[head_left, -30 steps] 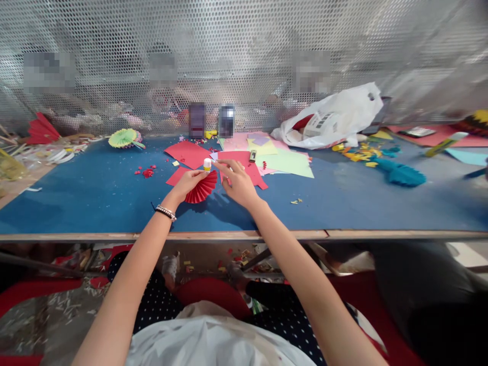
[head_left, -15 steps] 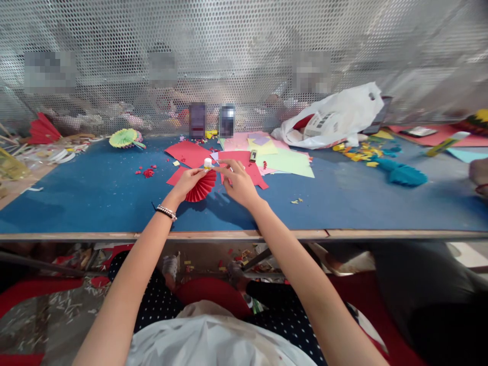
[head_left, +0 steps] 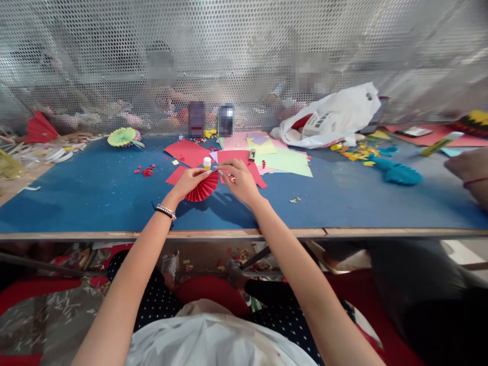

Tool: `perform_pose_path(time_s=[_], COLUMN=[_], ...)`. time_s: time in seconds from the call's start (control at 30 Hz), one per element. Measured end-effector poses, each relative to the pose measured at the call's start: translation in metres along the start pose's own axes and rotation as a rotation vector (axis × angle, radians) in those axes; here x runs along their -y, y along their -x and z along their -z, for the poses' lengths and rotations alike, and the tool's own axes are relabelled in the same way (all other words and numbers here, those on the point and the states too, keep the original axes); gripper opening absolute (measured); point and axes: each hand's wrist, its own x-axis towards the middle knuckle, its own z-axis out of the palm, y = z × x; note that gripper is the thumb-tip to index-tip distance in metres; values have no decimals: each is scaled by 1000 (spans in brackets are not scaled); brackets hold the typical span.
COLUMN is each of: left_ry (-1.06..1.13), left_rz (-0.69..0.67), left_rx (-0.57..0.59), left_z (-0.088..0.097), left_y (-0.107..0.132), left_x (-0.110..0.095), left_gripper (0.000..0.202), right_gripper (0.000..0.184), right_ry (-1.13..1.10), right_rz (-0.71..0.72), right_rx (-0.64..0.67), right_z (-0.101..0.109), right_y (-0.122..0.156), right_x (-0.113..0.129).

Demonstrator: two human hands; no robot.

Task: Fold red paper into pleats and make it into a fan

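Observation:
A pleated red paper fan [head_left: 203, 189] hangs below my fingers over the blue table. My left hand [head_left: 189, 182] pinches its upper edge between thumb and fingers. My right hand [head_left: 239, 179] is at the fan's right end, thumb and fingers closed together at its edge. Just behind my left fingertips stands a small glue bottle with a white cap [head_left: 206, 161]. Red paper sheets [head_left: 187, 153] lie behind the hands, with a small sharpener-like piece [head_left: 252, 154] on one of them.
Pastel paper sheets [head_left: 288, 161] and a white plastic bag [head_left: 331, 119] lie back right. A blue folded paper piece [head_left: 402, 173], a glue stick [head_left: 442, 144] and another person's hand [head_left: 470, 170] are on the right. A green-yellow paper rosette [head_left: 122, 137] sits back left. Two phones [head_left: 197, 119] stand against the mesh.
My right fingers have come in and closed at the fan's right end, and the fan has spread slightly rightward. The other person's hand has moved further into view.

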Motion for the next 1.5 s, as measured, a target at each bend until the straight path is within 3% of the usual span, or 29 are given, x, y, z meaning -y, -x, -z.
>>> perform_pose_path(time_s=[0.37,0.57,0.73,0.93,1.2,1.4,1.5], left_ry=[-50,-163,-190,-280,-404,-446,-420], left_rz=[-48,-127,-116,-57,-128,-184,-196], left_rx=[-12,-1,87,284,31,-219,-247], left_z=[0,-2,1,6,8,3,-1], left_y=[-1,4,7,8,3,7,9], left_x=[5,-3,-13,-15,-4,-3,-2], left_gripper=[37,36,36,29,27,25,25], right_gripper=[23,20,18,18,27,23,17], right_ry=[11,-21,-81,-29,123,159,176], right_rz=[43,13,40,54,-61,-69,-116], right_rx=[39,37,48,53,11,81,128], right_z=[7,4,3,4,3,-7,-13], right_y=[-1,-1,-3,-4,-4,-2,-1], right_x=[0,0,5,11,5,-2,-5])
